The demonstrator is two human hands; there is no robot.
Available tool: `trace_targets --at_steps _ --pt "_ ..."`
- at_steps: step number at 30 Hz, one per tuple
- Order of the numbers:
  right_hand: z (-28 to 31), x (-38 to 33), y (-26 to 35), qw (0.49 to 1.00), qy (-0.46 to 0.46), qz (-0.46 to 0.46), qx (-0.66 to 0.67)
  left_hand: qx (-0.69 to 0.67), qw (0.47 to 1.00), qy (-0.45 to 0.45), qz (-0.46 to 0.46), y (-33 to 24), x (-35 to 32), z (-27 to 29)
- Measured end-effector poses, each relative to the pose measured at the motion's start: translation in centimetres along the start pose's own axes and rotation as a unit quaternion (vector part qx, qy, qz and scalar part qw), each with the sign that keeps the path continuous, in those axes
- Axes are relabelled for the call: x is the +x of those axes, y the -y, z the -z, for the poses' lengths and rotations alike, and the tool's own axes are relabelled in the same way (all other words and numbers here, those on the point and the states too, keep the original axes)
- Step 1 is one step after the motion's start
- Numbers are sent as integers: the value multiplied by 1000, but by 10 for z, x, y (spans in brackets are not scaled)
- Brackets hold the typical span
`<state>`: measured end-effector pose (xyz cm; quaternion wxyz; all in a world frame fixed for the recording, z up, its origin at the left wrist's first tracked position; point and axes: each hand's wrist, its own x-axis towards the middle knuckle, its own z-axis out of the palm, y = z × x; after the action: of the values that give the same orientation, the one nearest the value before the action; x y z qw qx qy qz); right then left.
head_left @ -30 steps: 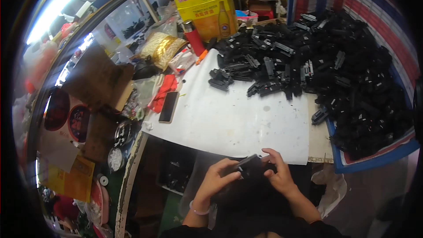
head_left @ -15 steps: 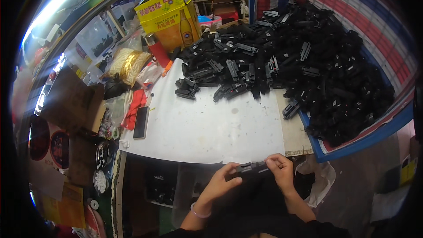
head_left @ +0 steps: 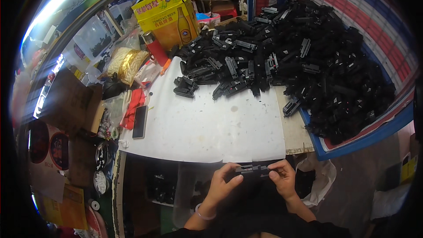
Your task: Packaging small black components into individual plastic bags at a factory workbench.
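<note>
Just past the table's front edge, a small black plastic part [head_left: 253, 169], long and narrow with slots along it, is held level between my two hands. My left hand [head_left: 224, 182], with a pale band on its wrist, pinches the left end between thumb and fingers. At the opposite end, my right hand [head_left: 283, 179] grips with thumb and forefinger. Its exact kind cannot be made out. A large heap of similar black parts [head_left: 326, 68] covers the far right of the table, some lying singly at the heap's near edge.
The white table sheet [head_left: 198, 128] lies in front of me. A phone [head_left: 140, 122], a red flask [head_left: 156, 48], a yellow carton [head_left: 169, 20] and a bag of pale pieces [head_left: 125, 65] line its left side. A striped sheet [head_left: 374, 22] backs the heap. Below right hangs a white bag [head_left: 325, 180].
The black part has turned a little, showing more of its slotted side. My right hand has shifted slightly lower and its thumb now lies along the part's end.
</note>
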<state>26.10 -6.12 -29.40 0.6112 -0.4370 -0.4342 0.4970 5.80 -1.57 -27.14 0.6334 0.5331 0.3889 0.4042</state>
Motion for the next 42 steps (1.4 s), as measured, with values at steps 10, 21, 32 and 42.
trace_targets --at_steps 10,21,32,42 --pt "4 21 4 988 85 -48 -121 88 995 -51 -2 26 -12 39" --pt "108 175 -19 566 -95 289 -766 530 836 102 103 16 -58 115" --pt "16 83 27 744 159 275 -587 122 991 -18 -45 33 30 4" --pt "23 37 35 869 74 170 -459 -9 995 -79 -55 26 25 -10"
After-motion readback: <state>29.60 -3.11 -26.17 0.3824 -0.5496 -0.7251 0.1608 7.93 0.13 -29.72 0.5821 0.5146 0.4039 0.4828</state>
